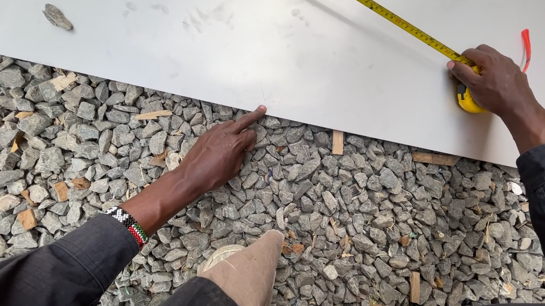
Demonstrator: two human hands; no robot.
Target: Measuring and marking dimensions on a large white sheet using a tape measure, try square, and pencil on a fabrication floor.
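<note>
A large white sheet (316, 54) lies flat over grey gravel, its near edge running diagonally. My left hand (218, 153) rests on the gravel, its index finger stretched out and touching the sheet's edge. My right hand (496, 81) sits on the sheet, gripping a yellow tape measure case (468, 100). The yellow tape blade (383, 13) runs from the case up and left across the sheet, out of the top of the view. A red strap (526, 47) sticks out behind the right hand.
Grey crushed stones (331, 201) cover the ground, with scattered wood chips (337, 141). A single stone (57, 17) lies on the sheet at top left. My shoe (251, 270) and trouser leg stand on the gravel at bottom centre.
</note>
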